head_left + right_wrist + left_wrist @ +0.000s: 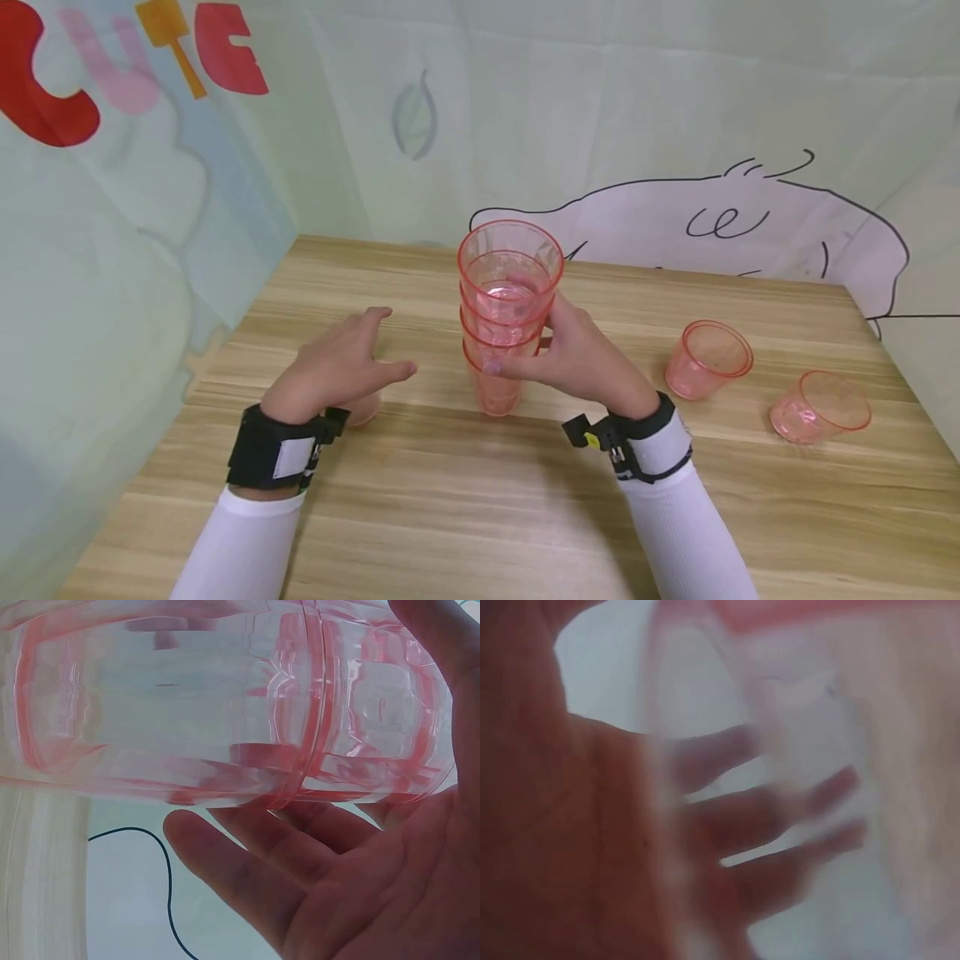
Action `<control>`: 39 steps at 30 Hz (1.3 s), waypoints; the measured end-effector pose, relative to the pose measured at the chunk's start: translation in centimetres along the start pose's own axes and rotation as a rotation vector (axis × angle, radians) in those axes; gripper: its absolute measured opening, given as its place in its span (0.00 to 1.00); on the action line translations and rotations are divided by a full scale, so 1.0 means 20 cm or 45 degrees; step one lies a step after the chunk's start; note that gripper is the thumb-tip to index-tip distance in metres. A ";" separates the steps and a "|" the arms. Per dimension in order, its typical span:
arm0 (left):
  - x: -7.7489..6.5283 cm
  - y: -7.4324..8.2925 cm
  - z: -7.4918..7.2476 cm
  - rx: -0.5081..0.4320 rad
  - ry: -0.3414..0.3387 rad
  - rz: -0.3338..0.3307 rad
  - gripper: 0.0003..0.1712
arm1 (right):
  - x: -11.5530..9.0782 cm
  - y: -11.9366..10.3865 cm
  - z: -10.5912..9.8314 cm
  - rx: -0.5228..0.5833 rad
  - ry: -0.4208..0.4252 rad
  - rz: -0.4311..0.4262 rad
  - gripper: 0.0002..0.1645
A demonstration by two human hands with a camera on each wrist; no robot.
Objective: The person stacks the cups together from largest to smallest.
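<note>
My right hand [573,354] holds an upright stack of clear pink plastic cups [506,321], thumb across the front and fingers behind. The stack shows several red rims, nested one into another. In the right wrist view the cups' ribbed walls [202,705] lie along the fingers [247,877]. To the left, my left hand [333,367] has its thumb and index finger spread wide apart. Below its palm a pink cup [365,410] shows only in part, the rest hidden by the hand. Blurred and close in the left wrist view, clear plastic stands before its extended fingers [742,821].
Two more pink cups, one [708,360] nearer the stack and one [819,408] further right, stand on the wooden table [450,517]. A printed cloth backdrop [600,108] rises at the back and left edges.
</note>
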State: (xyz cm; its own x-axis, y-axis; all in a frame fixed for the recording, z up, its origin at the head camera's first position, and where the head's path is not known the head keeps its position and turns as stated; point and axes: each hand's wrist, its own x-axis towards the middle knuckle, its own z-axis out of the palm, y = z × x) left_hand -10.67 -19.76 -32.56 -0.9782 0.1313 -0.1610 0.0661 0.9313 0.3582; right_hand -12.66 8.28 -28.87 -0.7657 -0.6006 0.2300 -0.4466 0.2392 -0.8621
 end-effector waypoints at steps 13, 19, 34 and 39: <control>-0.02 -0.04 -0.01 0.141 -0.069 -0.089 0.33 | 0.00 0.00 0.00 -0.017 -0.002 0.000 0.41; -0.01 -0.04 0.00 0.130 -0.014 -0.084 0.24 | 0.00 0.01 0.00 -0.027 -0.004 -0.004 0.42; 0.01 -0.02 0.01 0.032 0.126 -0.044 0.33 | 0.00 0.00 0.00 -0.016 0.005 -0.006 0.41; 0.01 -0.01 0.01 0.052 0.163 -0.036 0.26 | 0.00 0.00 0.00 -0.023 0.006 -0.007 0.41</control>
State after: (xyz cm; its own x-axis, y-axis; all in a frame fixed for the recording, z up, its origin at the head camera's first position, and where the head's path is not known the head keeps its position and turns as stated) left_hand -10.89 -19.94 -32.84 -0.9967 0.0626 -0.0510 0.0432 0.9474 0.3171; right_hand -12.71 8.35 -28.90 -0.7655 -0.5982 0.2372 -0.4593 0.2497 -0.8525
